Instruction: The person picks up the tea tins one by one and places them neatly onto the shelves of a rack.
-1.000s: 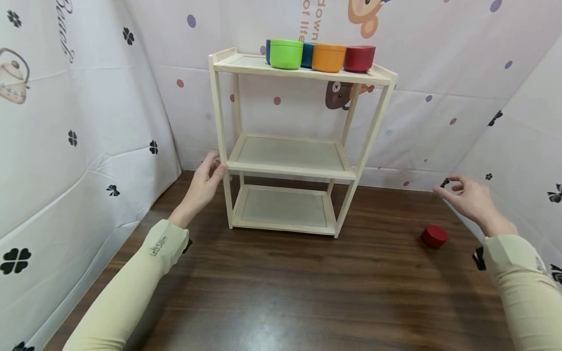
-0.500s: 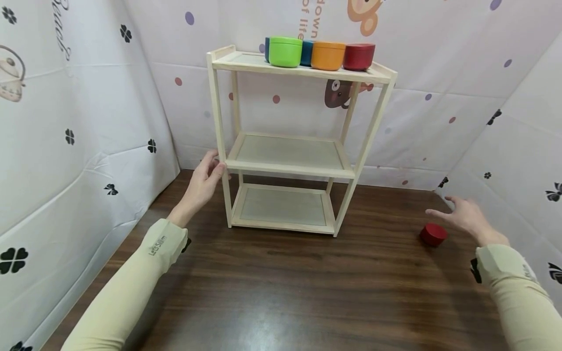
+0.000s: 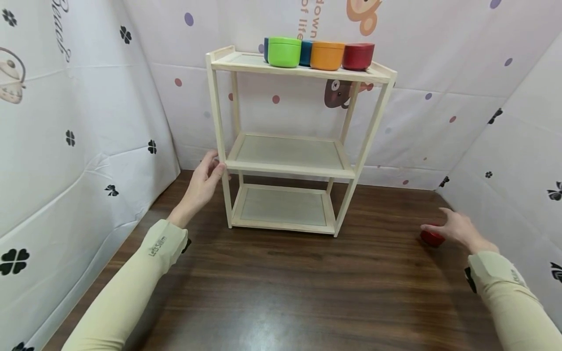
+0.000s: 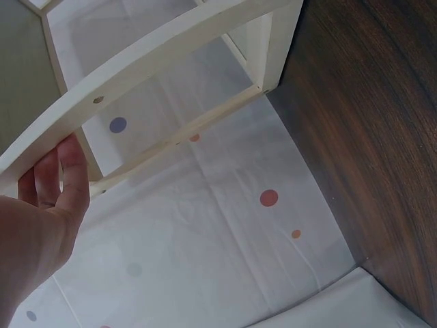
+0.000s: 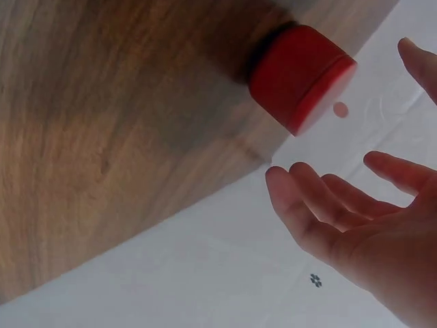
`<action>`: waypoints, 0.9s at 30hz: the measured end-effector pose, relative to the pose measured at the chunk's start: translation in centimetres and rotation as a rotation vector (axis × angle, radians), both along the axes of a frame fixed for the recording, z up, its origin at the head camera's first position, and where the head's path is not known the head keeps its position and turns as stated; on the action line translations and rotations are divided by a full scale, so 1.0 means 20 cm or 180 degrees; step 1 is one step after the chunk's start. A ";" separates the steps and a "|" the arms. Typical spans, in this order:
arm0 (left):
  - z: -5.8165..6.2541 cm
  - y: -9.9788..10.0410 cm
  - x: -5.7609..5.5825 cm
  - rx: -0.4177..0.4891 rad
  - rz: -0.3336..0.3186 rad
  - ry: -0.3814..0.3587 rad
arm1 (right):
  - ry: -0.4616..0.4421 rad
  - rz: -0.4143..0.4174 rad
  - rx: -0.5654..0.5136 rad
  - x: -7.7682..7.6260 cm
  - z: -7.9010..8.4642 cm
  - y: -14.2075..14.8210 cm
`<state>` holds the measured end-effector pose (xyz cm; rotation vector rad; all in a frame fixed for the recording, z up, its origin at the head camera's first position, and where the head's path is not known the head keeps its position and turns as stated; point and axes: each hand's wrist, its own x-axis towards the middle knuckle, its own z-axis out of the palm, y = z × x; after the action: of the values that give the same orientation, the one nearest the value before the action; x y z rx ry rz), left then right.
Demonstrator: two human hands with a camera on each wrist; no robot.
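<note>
My left hand (image 3: 203,181) grips the left front post of a pale wooden three-tier shelf rack (image 3: 290,169) at middle-tier height. In the left wrist view its fingers curl against the post (image 4: 147,60). On the right, my right hand (image 3: 458,229) hovers over a short red round container (image 3: 432,239), partly covering it in the head view. The right wrist view shows the red container (image 5: 297,78) standing on the table, apart from the spread fingers and thumb. Nothing is held in that hand.
On the rack's top tier stand a green bowl (image 3: 284,52), an orange bowl (image 3: 327,56) and a red bowl (image 3: 358,57), with dark blue ones partly hidden behind. A printed white cloth (image 3: 456,63) encloses the dark wooden table (image 3: 281,287) at the back and sides.
My right hand has come down and slightly left to the red container, its fingers spreading apart on the way. The left hand keeps its grip on the post.
</note>
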<state>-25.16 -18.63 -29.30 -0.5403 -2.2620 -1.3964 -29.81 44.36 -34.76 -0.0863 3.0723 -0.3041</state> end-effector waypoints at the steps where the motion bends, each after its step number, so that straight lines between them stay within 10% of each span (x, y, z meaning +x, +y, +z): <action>1: 0.00 0.00 0.00 0.0006 -0.0002 -0.0004 | -0.0001 -0.0004 0.0004 0.00 -0.01 0.00; 27: -0.01 0.00 0.00 0.0094 -0.0038 0.0057 | 0.0163 0.0054 -0.0077 0.01 -0.12 0.01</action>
<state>-25.26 -18.53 -29.43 -0.5552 -2.2239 -1.4229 -29.56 44.66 -37.19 -0.1232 3.1172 -0.3436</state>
